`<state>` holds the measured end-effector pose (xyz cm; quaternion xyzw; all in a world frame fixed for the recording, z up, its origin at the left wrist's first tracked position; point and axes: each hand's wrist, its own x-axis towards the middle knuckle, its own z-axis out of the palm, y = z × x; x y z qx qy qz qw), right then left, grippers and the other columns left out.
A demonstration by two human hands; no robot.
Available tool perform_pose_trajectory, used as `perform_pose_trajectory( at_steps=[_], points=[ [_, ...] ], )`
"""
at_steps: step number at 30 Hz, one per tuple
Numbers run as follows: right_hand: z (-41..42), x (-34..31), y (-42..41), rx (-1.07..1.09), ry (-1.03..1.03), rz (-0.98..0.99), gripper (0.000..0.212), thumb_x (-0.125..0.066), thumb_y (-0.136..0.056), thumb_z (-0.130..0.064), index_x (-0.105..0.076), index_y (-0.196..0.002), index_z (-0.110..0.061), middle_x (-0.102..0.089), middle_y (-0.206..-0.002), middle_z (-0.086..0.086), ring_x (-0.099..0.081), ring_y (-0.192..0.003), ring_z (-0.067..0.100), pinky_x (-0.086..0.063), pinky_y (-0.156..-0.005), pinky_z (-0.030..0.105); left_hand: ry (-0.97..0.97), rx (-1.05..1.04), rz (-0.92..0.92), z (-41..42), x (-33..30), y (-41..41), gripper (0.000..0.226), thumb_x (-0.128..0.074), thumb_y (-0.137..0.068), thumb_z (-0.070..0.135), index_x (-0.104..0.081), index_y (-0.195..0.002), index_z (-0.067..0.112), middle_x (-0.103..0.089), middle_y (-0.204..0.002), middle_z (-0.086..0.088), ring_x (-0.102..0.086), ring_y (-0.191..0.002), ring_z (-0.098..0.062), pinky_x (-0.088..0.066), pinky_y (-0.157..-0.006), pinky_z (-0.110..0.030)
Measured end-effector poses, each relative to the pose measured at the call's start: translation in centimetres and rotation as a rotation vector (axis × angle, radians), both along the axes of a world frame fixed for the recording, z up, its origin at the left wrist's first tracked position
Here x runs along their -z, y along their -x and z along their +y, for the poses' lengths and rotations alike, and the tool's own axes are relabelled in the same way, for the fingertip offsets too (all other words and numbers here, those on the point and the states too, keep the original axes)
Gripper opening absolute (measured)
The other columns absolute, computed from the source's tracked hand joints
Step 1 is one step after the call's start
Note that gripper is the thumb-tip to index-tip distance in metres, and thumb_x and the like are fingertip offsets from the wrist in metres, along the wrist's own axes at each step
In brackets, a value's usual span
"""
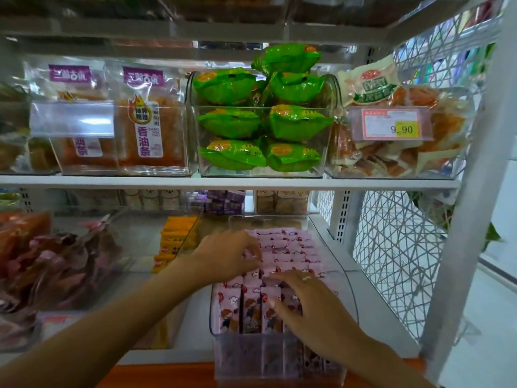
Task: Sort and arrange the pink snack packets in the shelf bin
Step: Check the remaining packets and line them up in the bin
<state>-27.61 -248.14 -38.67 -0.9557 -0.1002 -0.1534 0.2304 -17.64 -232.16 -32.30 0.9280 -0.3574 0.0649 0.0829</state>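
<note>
Pink snack packets (282, 247) stood in rows inside clear shelf bin (351, 287), lower shelf. Left hand (226, 254) fingers curled onto back rows; right hand (310, 303) spread flat on front ones, no grip. Mid-tidying, prob. next: nudge strays upright.

The hands cover several pink packets (282, 253), and the price tag's (390, 123) small print is blurred.

"9.90" on yellow price tag (402, 129)

Open top over pink packets (282, 247); shelf board (223, 182) overhead, orange packs (174, 236) left.
</note>
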Motion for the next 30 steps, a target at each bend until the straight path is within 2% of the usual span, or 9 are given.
perform_pose_trajectory(
  at_steps=[3, 6, 10, 14, 17, 19, 22, 25, 30],
  points=[
    [0.0, 0.1, 0.0, 0.01, 0.022, 0.011, 0.04, -0.042, -0.095, -0.049, -0.037, -0.134, -0.045, -0.043, -0.136, -0.018, -0.034, -0.12, -0.002, -0.022, -0.095, 0.015, -0.18, 0.058, -0.006, 0.2, 0.5, 0.7, 0.036, -0.054, -0.089, 0.052, -0.061, -0.118, 0.03, -0.057, -0.123, 0.005, -0.05, -0.111, -0.012, -0.044, -0.091, -0.031],
    [0.1, 0.2, -0.1, 0.022, 0.062, 0.006, 0.042, -0.041, -0.096, -0.046, -0.036, -0.138, -0.042, -0.043, -0.138, -0.017, -0.035, -0.124, 0.0, -0.021, -0.1, 0.016, -0.184, 0.048, -0.013, 0.0, 1.3, 1.0, 0.032, -0.057, -0.092, 0.042, -0.06, -0.119, 0.024, -0.057, -0.123, 0.002, -0.049, -0.115, -0.014, -0.041, -0.096, -0.03],
    [0.1, 0.3, -0.1, 0.014, 0.051, -0.002, 0.04, -0.042, -0.096, -0.045, -0.036, -0.135, -0.044, -0.044, -0.134, -0.02, -0.035, -0.12, -0.003, -0.021, -0.098, 0.014, 0.011, 0.0, -0.029, 0.1, 1.1, 1.6, 0.022, -0.059, -0.091, 0.038, -0.062, -0.109, 0.025, -0.059, -0.117, 0.006, -0.053, -0.104, -0.008, -0.047, -0.089, -0.027],
    [-0.1, 0.3, -0.1, 0.004, 0.006, 0.038, 0.046, -0.047, -0.092, -0.051, -0.036, -0.135, -0.041, -0.04, -0.127, -0.025, -0.034, -0.118, -0.005, -0.024, -0.096, 0.016, 0.441, -0.085, -0.098, 1.6, -0.1, 3.2, 0.013, -0.055, -0.093, 0.039, -0.06, -0.102, 0.031, -0.061, -0.1, 0.018, -0.055, -0.081, 0.004, -0.043, -0.065, -0.014],
    [0.3, -0.9, 0.3, -0.031, -0.249, 0.037, 0.071, -0.054, -0.073, -0.072, -0.031, -0.135, -0.046, -0.03, -0.123, -0.026, -0.033, -0.116, -0.004, -0.029, -0.095, 0.022, 0.908, -0.11, -0.023, 2.8, 0.3, 5.6, 0.005, -0.058, -0.091, 0.037, -0.06, -0.093, 0.033, -0.067, -0.087, 0.019, -0.063, -0.079, 0.001, -0.052, -0.067, -0.022],
    [1.0, -2.0, 0.7, -0.037, -0.386, 0.004, 0.076, -0.048, -0.064, -0.082, -0.029, -0.131, -0.052, -0.03, -0.128, -0.024, -0.032, -0.118, -0.001, -0.029, -0.094, 0.025, 1.079, -0.065, 0.017, 3.0, 1.0, 7.2, 0.007, -0.059, -0.088, 0.039, -0.06, -0.093, 0.034, -0.067, -0.09, 0.021, -0.064, -0.086, 0.001, -0.053, -0.074, -0.022],
    [2.3, -2.9, 1.5, -0.12, -0.455, 0.015, 0.066, -0.041, -0.069, -0.081, -0.036, -0.128, -0.054, -0.037, -0.138, -0.022, -0.039, -0.119, -0.004, -0.034, -0.099, 0.027, 1.161, 0.025, 0.107, 2.6, 1.4, 8.6, 0.017, -0.055, -0.083, 0.044, -0.062, -0.094, 0.034, -0.067, -0.092, 0.021, -0.066, -0.089, -0.001, -0.055, -0.077, -0.02],
    [3.1, -3.3, 1.9, -0.157, -0.517, -0.004, 0.045, -0.048, -0.076, -0.062, -0.047, -0.118, -0.048, -0.055, -0.121, -0.017, -0.052, -0.103, -0.008, -0.043, -0.083, 0.013, 1.258, 0.065, 0.234, 2.7, 1.7, 8.7, 0.026, -0.054, -0.081, 0.044, -0.063, -0.102, 0.033, -0.07, -0.097, 0.019, -0.067, -0.094, -0.001, -0.054, -0.081, -0.017],
    [2.6, -3.3, 1.1, -0.059, -1.15, 0.299, 0.04, -0.061, -0.084, -0.037, -0.06, -0.119, -0.019, -0.071, -0.109, 0.003, -0.064, -0.107, 0.021, -0.045, -0.101, 0.039, 1.169, 0.029, 0.309, 3.1, 3.3, 8.7, 0.035, -0.064, -0.086, 0.026, -0.055, -0.119, 0.034, -0.062, -0.11, 0.026, -0.057, -0.103, 0.011, -0.048, -0.087, -0.009]
  ],
)
